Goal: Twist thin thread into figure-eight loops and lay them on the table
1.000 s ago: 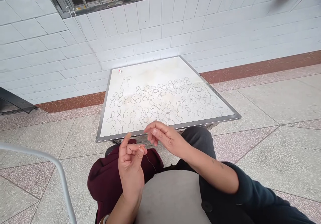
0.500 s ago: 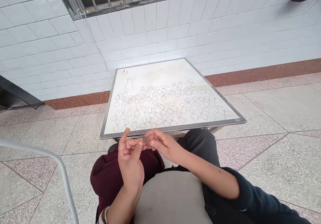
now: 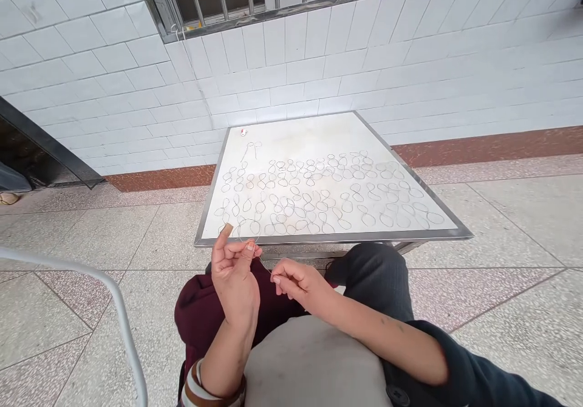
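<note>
A thin wire (image 3: 265, 267) runs between my two hands above my lap, just in front of the table's near edge. My left hand (image 3: 237, 279) pinches it between thumb and index finger, with a tan wrap on one raised fingertip. A faint loop of wire rises above that pinch, against the tabletop. The fingers of my right hand (image 3: 298, 282) are closed on the wire's other part, lower and to the right. Many thin figure-eight wire loops (image 3: 307, 200) lie in rows on the white table (image 3: 314, 129).
A small red and white object (image 3: 243, 132) sits at the table's far left corner, near a longer-tailed wire piece (image 3: 254, 146). Behind the table stands a white tiled wall (image 3: 291, 79) with a barred window. A pale curved metal tube (image 3: 113, 291) is at the left.
My right hand has moved away from my left, down and to the right, with the wire stretched between them. The view has shifted, so the table sits further right.
</note>
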`<state>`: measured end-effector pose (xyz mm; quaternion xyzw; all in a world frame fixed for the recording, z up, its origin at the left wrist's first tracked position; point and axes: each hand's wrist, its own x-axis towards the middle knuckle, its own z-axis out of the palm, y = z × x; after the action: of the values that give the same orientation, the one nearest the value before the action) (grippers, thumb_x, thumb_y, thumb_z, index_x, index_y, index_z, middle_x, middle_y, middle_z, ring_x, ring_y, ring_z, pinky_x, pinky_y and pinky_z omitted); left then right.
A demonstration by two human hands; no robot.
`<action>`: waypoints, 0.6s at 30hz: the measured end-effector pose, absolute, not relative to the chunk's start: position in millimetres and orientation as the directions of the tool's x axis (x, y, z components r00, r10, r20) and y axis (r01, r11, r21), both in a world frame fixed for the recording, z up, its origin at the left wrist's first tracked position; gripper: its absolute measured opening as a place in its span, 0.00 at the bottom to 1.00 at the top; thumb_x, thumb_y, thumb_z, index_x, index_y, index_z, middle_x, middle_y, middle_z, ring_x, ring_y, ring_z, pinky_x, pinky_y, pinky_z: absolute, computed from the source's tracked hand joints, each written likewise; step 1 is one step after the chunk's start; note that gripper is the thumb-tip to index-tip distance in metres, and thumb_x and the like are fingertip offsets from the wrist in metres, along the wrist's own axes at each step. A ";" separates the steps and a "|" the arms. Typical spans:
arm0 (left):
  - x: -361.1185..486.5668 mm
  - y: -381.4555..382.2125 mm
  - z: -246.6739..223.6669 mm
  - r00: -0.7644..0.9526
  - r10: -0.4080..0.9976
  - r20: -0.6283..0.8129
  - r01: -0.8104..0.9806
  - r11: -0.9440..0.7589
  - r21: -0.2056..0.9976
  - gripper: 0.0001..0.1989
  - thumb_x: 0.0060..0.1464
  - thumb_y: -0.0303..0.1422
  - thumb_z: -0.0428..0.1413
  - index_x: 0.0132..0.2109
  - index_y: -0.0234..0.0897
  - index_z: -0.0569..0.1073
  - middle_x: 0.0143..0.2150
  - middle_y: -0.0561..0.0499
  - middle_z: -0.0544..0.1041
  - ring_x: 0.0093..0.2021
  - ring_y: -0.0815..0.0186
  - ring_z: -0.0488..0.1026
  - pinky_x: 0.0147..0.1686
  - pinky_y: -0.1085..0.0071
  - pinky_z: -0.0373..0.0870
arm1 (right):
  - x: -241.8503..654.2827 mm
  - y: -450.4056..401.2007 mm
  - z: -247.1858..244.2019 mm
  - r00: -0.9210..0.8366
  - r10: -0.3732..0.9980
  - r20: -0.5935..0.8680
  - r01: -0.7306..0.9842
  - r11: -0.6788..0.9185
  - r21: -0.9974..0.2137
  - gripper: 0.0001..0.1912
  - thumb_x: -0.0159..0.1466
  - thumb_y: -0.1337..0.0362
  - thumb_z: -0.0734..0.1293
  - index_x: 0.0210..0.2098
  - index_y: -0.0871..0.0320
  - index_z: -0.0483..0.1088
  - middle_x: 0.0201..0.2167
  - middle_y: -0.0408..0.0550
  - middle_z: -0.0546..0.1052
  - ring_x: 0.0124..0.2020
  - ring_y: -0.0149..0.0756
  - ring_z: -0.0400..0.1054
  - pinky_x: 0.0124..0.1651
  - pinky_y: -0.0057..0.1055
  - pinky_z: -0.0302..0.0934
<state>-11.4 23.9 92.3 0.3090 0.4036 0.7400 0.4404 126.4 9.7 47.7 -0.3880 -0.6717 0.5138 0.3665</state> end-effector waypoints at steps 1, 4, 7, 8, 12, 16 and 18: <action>-11.6 24.4 92.2 -0.431 0.894 0.121 -0.386 -0.303 0.871 0.24 0.48 0.26 0.65 0.53 0.43 0.73 0.27 0.58 0.73 0.33 0.70 0.74 0.39 0.70 0.74 | 125.6 9.2 48.2 -0.432 0.898 0.083 0.147 0.161 -0.976 0.07 0.67 0.65 0.60 0.32 0.56 0.65 0.27 0.40 0.71 0.24 0.26 0.61 0.29 0.24 0.57; -11.9 26.1 91.8 -0.445 0.879 0.170 -0.343 -0.343 0.875 0.24 0.49 0.26 0.65 0.54 0.43 0.73 0.27 0.58 0.73 0.31 0.70 0.74 0.41 0.69 0.74 | 122.2 8.1 52.3 -0.434 0.899 0.054 0.145 0.129 -0.981 0.06 0.67 0.65 0.59 0.32 0.56 0.64 0.26 0.39 0.72 0.22 0.24 0.62 0.28 0.23 0.57; -12.4 29.1 91.0 -0.450 0.877 0.171 -0.355 -0.351 0.867 0.24 0.48 0.26 0.65 0.54 0.43 0.73 0.27 0.58 0.73 0.32 0.70 0.74 0.41 0.69 0.73 | 118.6 6.5 55.4 -0.438 0.898 0.034 0.145 0.108 -0.984 0.07 0.66 0.65 0.59 0.32 0.56 0.64 0.26 0.40 0.72 0.22 0.24 0.63 0.28 0.23 0.59; -13.2 30.5 91.1 -0.451 0.877 0.165 -0.363 -0.349 0.864 0.24 0.48 0.26 0.65 0.53 0.43 0.73 0.27 0.58 0.73 0.32 0.70 0.74 0.41 0.69 0.73 | 117.7 5.4 54.5 -0.440 0.898 0.026 0.146 0.100 -0.984 0.07 0.66 0.65 0.59 0.31 0.56 0.63 0.26 0.40 0.72 0.22 0.25 0.64 0.29 0.23 0.59; -22.4 37.2 97.1 -0.489 0.856 0.167 -0.367 -0.376 0.851 0.25 0.47 0.26 0.66 0.53 0.42 0.74 0.27 0.59 0.73 0.32 0.71 0.74 0.41 0.70 0.73 | 119.7 -1.1 38.9 -0.534 0.846 0.005 0.191 0.126 -0.973 0.07 0.64 0.67 0.60 0.30 0.57 0.64 0.25 0.40 0.72 0.21 0.25 0.63 0.27 0.22 0.58; -29.2 38.3 104.2 -0.542 0.823 0.170 -0.351 -0.405 0.844 0.27 0.46 0.26 0.66 0.55 0.43 0.72 0.28 0.58 0.74 0.34 0.70 0.73 0.40 0.72 0.73 | 129.1 1.7 26.9 -0.460 0.888 -0.010 0.204 0.095 -0.974 0.08 0.66 0.64 0.59 0.30 0.56 0.65 0.25 0.40 0.71 0.20 0.25 0.58 0.25 0.24 0.56; -24.6 35.3 101.2 -0.497 0.858 0.131 -0.369 -0.345 0.863 0.28 0.47 0.28 0.66 0.56 0.43 0.71 0.29 0.58 0.74 0.33 0.71 0.73 0.38 0.73 0.72 | 131.9 8.8 29.4 -0.320 0.946 0.049 0.147 0.101 -0.984 0.09 0.67 0.61 0.58 0.34 0.55 0.68 0.28 0.42 0.71 0.22 0.27 0.60 0.26 0.26 0.59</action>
<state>-24.6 35.3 101.2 0.3002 0.4072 0.7633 0.4018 131.9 8.8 29.4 -0.4331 -0.6311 0.5117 0.3902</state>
